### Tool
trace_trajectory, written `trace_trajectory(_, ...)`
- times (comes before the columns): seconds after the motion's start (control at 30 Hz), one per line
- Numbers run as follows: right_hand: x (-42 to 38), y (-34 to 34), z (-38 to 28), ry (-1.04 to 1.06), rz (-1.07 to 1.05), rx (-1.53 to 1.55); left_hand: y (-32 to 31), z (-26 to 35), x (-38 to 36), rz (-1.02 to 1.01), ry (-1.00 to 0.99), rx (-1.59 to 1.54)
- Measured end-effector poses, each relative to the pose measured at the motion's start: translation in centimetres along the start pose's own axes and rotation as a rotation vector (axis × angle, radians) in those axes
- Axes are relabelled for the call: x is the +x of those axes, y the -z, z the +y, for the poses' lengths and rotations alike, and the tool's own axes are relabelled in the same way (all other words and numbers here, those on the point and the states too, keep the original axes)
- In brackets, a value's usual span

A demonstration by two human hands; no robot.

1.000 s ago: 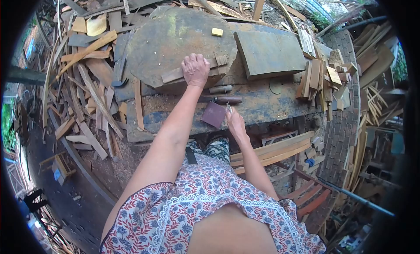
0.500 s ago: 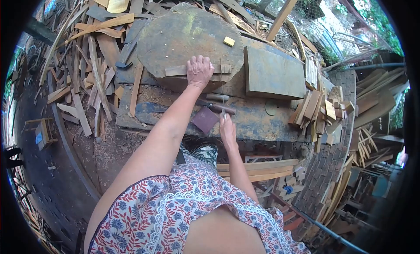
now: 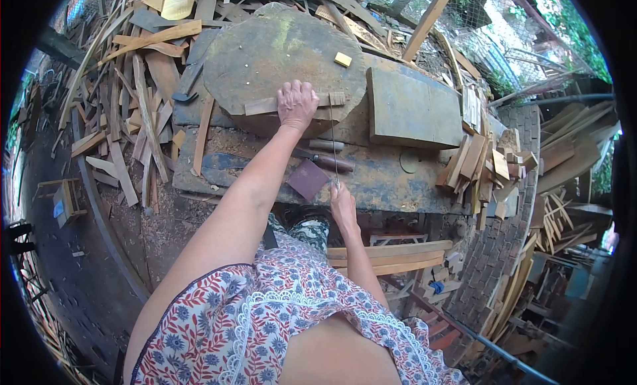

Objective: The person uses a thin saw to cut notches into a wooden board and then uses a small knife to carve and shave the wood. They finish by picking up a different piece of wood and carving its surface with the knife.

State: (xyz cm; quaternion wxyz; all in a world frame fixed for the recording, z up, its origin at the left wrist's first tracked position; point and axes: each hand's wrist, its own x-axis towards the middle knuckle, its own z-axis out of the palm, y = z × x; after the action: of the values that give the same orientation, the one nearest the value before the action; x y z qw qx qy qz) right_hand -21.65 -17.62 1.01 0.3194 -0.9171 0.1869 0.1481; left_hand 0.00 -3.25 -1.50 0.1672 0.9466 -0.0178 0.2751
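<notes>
My left hand point(image 3: 297, 106) is closed over a short strip of wood point(image 3: 260, 107), pressing it onto a large round stump point(image 3: 265, 63). Close-set cut lines mark the strip's right end. In my right hand point(image 3: 343, 207), nearer my body, is the handle of a thin saw point(image 3: 335, 143), seen edge-on. Its blade crosses the strip just right of my left hand. Below the stump lie a purplish square point(image 3: 308, 180) like sandpaper and a tool with a brown wooden handle point(image 3: 334, 163).
A small yellow block point(image 3: 342, 60) sits on the stump. To its right stands a thick rectangular wooden block point(image 3: 415, 109). Stacked offcuts point(image 3: 472, 159) line the bench's right end. Scrap wood point(image 3: 146, 86) is heaped at left.
My right hand has drawn the saw back toward my body, so the blade reaches less far past the strip. My left hand still holds the strip; the view has shifted slightly.
</notes>
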Motion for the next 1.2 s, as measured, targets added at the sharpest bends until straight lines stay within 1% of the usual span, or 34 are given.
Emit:
trace_trajectory(0.07, 1.3, -0.1, -0.3, 0.024, 0.016, -0.003, 0.0, -0.1, -0.2, 0.002, -0.003, -0.004)
trace_trajectory(0.13, 3.2, 1.3, -2.6, 0.078, 0.021, 0.03, 0.0, -0.1, -0.2, -0.011, -0.003, 0.002)
trace_trajectory(0.23, 4.3, 0.2, -2.3, 0.088, 0.046, 0.014, 0.4, 0.0, -0.2, -0.006, 0.004, -0.017)
trace_trajectory(0.27, 3.6, -0.3, -1.4, 0.122, 0.047, 0.047, 0.5, 0.0, 0.0, 0.009, 0.007, -0.014)
trace_trajectory(0.33, 1.2, -0.6, -0.2, 0.047, 0.019, 0.01, 0.3, 0.0, -0.2, -0.022, 0.015, -0.011)
trace_trajectory(0.4, -2.2, -0.7, 1.4, 0.014, 0.021, -0.005, 0.4, 0.0, -0.1, -0.021, 0.033, -0.022)
trace_trajectory(0.43, -3.6, -0.8, 2.5, -0.012, -0.012, -0.006, 0.5, 0.0, -0.1, -0.03, 0.037, -0.034)
trace_trajectory(0.47, -4.9, -0.8, 3.6, -0.039, -0.043, -0.006, 0.5, -0.2, -0.1, -0.091, 0.04, -0.052)
trace_trajectory(0.5, -6.2, -0.7, 4.5, -0.055, -0.055, -0.005, 0.8, -0.3, 0.0, -0.085, 0.044, -0.054)
trace_trajectory(0.57, -8.5, -0.3, 5.7, -0.069, -0.061, -0.004, 1.9, -0.7, 0.0, -0.145, 0.025, -0.206)
trace_trajectory(0.6, -9.6, -0.1, 5.8, -0.099, -0.038, 0.025, 3.0, -1.1, -0.1, -0.141, 0.021, -0.207)
trace_trajectory(0.67, -10.7, 0.2, 5.3, -0.129, -0.012, 0.064, 5.4, -2.4, -0.7, -0.212, -0.187, -0.329)
trace_trajectory(0.7, -11.2, 0.3, 5.0, -0.153, 0.019, 0.043, 5.8, -3.1, -1.1, -0.214, -0.194, -0.33)
trace_trajectory(0.77, -11.7, 0.4, 4.4, -0.178, 0.055, 0.024, 6.4, -4.1, -1.4, -0.21, -0.363, -0.339)
trace_trajectory(0.9, -11.1, 0.3, 3.3, -0.141, 0.141, 0.072, 6.0, -4.8, -1.4, -0.244, -0.39, -0.353)
trace_trajectory(1.0, -10.2, 0.2, 2.0, -0.04, 0.292, 0.102, 5.9, -5.2, -1.3, -0.297, -0.412, -0.361)
trace_trajectory(1.13, -9.4, 0.8, 0.2, -0.017, 0.287, 0.131, 6.1, -5.9, -1.1, -0.363, -0.422, -0.408)
trace_trajectory(1.2, -9.0, 1.2, -0.4, 0.054, 0.273, 0.142, 6.1, -6.1, -0.8, -0.386, -0.428, -0.428)
